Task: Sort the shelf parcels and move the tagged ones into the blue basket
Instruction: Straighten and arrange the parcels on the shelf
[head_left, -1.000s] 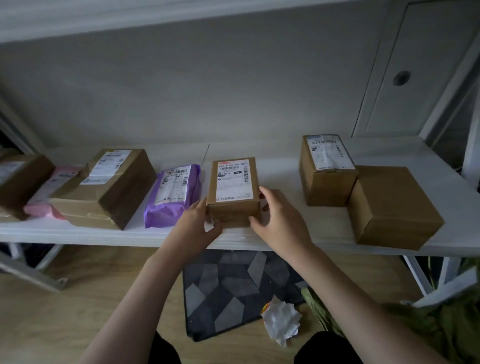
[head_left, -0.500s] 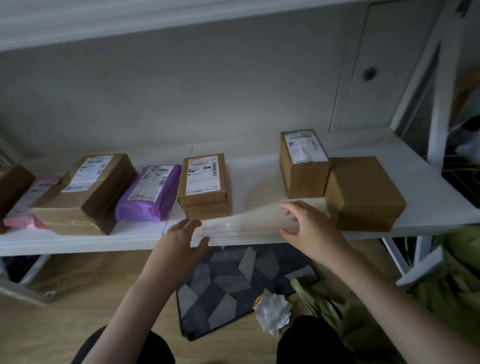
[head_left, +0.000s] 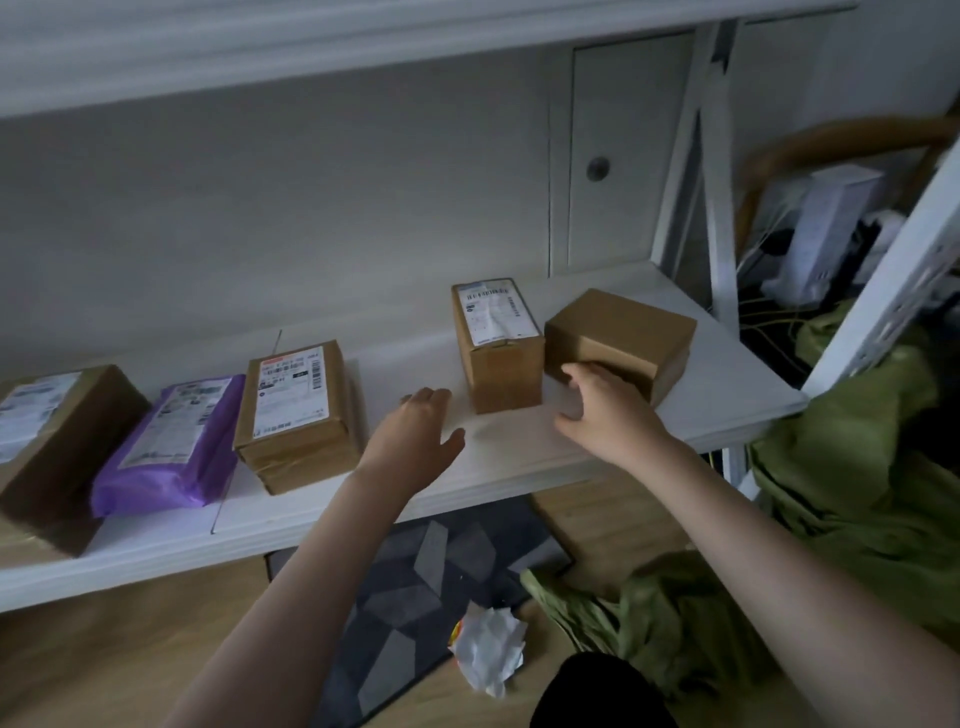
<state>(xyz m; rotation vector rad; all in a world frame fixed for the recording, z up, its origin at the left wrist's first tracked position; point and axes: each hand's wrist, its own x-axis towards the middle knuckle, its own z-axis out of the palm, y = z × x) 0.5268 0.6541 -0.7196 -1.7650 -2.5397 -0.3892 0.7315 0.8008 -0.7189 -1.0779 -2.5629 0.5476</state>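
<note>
**Both hands free over the shelf, reaching at the right-hand boxes**

Your left hand (head_left: 415, 434) is over the bare shelf (head_left: 519, 447), fingers straight and spread, holding nothing. Your right hand (head_left: 602, 410) is out in front of the plain box (head_left: 621, 338), fingers loosely extended, fingertips at its lower front edge; contact is too blurred to tell, and it has no grip on anything.

Between your hands, a bit further back: the tall labelled box (head_left: 498, 345), upright, label on top, touching or just beside the plain box on its right. Plain box shows no label.

Left of your left hand: flat labelled box (head_left: 298, 415), then the purple mailer (head_left: 171, 447) just beside it, then another labelled box (head_left: 57, 431) at the frame edge.

Blue basket isn't in view.

Below the shelf: a patterned mat (head_left: 415, 597), crumpled paper (head_left: 491, 649), green cloth (head_left: 857, 493) on the right.
</note>
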